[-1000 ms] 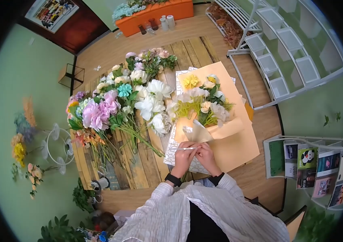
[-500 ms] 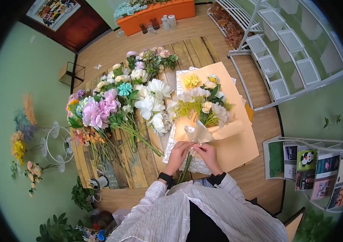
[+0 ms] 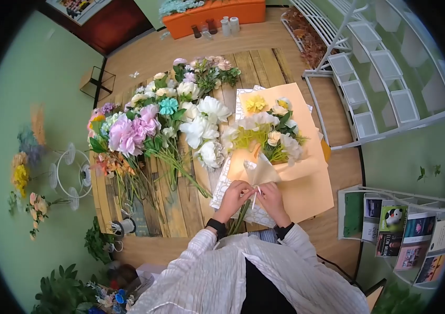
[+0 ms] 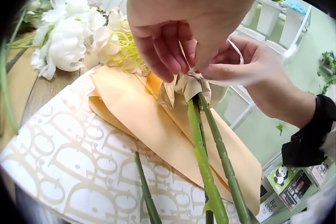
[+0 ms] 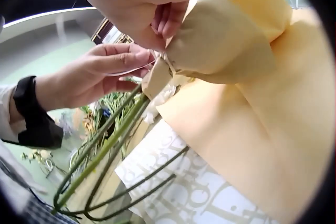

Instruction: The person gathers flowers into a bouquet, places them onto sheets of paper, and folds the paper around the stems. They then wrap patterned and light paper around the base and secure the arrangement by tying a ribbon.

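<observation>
A bouquet (image 3: 272, 137) of pale flowers lies on peach paper (image 3: 311, 180), its stems (image 4: 203, 161) wrapped at the neck in gathered beige paper (image 5: 218, 43). At that neck, the left hand (image 3: 231, 200) pinches a thin white ribbon (image 5: 128, 71) between thumb and finger. Close beside it, the right hand (image 3: 273, 203) pinches the ribbon too, and a loop of it rises by its fingers in the left wrist view. Green stems come out below both hands, over white patterned paper (image 4: 79, 166).
Loose flowers (image 3: 133, 131) with long stems cover the left of the wooden table (image 3: 264, 65). A wire spool (image 3: 124, 226) is at its near left edge. White shelving (image 3: 356, 94) stands at the right, above a magazine rack (image 3: 353, 214).
The hands have drawn closer around the neck of the bouquet, and the ribbon strand has shifted from lying across the fingers to between the hands. The head view has shifted slightly.
</observation>
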### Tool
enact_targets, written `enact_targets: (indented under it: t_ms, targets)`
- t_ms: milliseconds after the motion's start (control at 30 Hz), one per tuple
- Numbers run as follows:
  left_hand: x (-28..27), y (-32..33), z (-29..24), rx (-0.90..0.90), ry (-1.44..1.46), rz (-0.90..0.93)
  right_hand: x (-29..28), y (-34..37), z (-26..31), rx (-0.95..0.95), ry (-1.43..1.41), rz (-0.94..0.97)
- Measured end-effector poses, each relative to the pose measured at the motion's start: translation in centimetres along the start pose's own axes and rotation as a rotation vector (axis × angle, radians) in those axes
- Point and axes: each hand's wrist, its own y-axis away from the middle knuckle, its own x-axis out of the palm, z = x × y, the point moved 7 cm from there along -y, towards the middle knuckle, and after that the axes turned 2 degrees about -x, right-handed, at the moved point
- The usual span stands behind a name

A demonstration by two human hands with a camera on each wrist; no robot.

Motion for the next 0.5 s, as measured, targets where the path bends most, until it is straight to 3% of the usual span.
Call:
enact_targets:
  t_ms: [33, 133, 233, 367, 500]
  targets:
    - [0.1, 0.0, 0.0, -0.041, 0.053, 0.034, -0.1, 0.0, 1.4, -0.212, 0.172, -0.04]
    - [0.4, 0.1, 0.6, -0.122, 0.125, 0.082, 0.5, 0.3, 2.2, -0.328, 0.325, -0.072]
    - [0.7, 0.4, 1.7, -0.224, 0.229, 0.076, 0.3, 0.5, 2.2, -0.34, 0.343, -0.183]
    - [1.4, 0.3, 2.9, -0.372, 0.423, 0.092, 0.4, 0.7, 2.0, -0.335, 0.365, -0.179]
    - [0.6, -0.6, 2.0, -0.303, 0.327, 0.14, 0.6, 1.1, 2.0, -0.393, 0.376, -0.178]
